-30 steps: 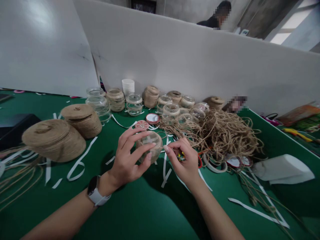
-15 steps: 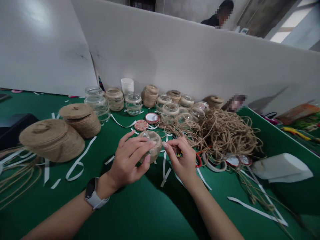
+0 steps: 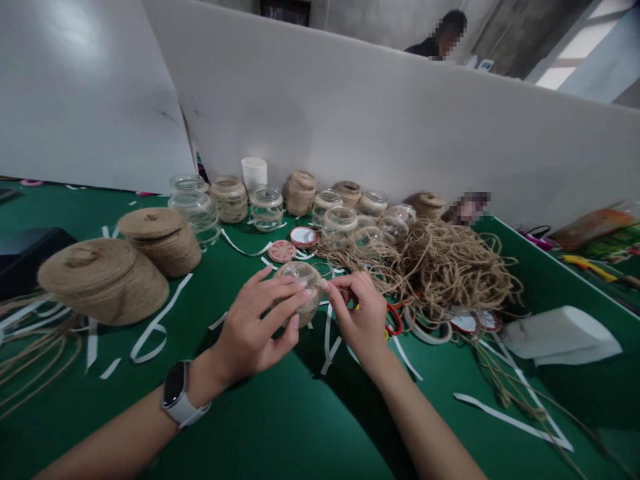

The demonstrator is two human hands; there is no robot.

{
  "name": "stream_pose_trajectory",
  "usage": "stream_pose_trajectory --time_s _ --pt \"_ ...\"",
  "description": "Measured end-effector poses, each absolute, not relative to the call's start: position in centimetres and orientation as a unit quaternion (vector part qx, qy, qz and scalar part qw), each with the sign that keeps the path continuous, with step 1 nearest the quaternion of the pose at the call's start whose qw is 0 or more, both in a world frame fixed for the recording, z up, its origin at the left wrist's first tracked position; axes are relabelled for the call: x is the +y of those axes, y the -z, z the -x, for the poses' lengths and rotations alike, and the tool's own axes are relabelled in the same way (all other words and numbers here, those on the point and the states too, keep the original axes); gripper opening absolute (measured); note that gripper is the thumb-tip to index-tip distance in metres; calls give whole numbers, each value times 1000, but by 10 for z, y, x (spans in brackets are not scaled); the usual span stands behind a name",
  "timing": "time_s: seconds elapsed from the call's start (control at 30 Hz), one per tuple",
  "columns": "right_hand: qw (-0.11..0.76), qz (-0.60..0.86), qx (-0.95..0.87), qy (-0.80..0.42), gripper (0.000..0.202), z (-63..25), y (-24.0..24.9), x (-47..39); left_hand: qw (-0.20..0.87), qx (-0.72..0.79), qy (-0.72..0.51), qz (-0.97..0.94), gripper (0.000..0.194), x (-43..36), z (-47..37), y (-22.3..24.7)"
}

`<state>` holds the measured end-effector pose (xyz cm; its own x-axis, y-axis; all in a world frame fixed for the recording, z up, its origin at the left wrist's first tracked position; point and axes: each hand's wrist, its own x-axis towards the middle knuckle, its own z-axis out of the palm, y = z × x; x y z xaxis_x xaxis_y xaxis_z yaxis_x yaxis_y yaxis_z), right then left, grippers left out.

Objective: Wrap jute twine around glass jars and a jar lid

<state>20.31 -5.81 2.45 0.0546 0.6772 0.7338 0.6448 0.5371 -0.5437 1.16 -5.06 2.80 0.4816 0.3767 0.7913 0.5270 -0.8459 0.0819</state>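
My left hand (image 3: 263, 320) is wrapped round a small glass jar (image 3: 311, 308) tilted on its side, fingers across its top and thumb below. A tan band runs round part of the jar's glass. Against the jar's right edge, my right hand (image 3: 361, 313) is closed in a pinch of thumb and forefinger; what lies between the fingertips is too small to make out. Just behind my right hand are red-handled scissors (image 3: 395, 320), partly hidden, and a roll of tape (image 3: 430, 330).
Glass jars (image 3: 340, 227), some twine-wrapped, line the back by a white partition (image 3: 350, 113). Tangled twine (image 3: 460, 267) is heaped at right. Two twine spools (image 3: 105, 280) stand left. Lids (image 3: 283, 251) and white strips (image 3: 155, 333) lie around. A person (image 3: 440, 40) is beyond the partition.
My right hand has shifted slightly left, its fingertips now against the jar's edge. The jar has turned a little in my left hand, which has also moved slightly left.
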Motion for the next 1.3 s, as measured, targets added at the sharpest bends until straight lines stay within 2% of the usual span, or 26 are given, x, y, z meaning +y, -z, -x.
stream_pose_trajectory --time_s 0.33,0.5,0.77,1.03,1.3 --pt "549 478 -685 14 14 -199 -26 -57 114 -267 423 858 50 -50 -10 -24" --pt "542 460 -703 -28 10 -209 -28 -59 108 -249 412 870 56 -45 -8 -27" --pt "542 441 -712 -74 4 -215 -29 -64 157 -271 416 854 38 -47 -13 -29" --pt "551 430 -713 -58 4 -213 -31 -65 117 -242 422 866 29 -48 -16 -34" --pt "551 424 -717 -57 5 -212 -32 -67 104 -262 435 855 32 -52 -17 -32"
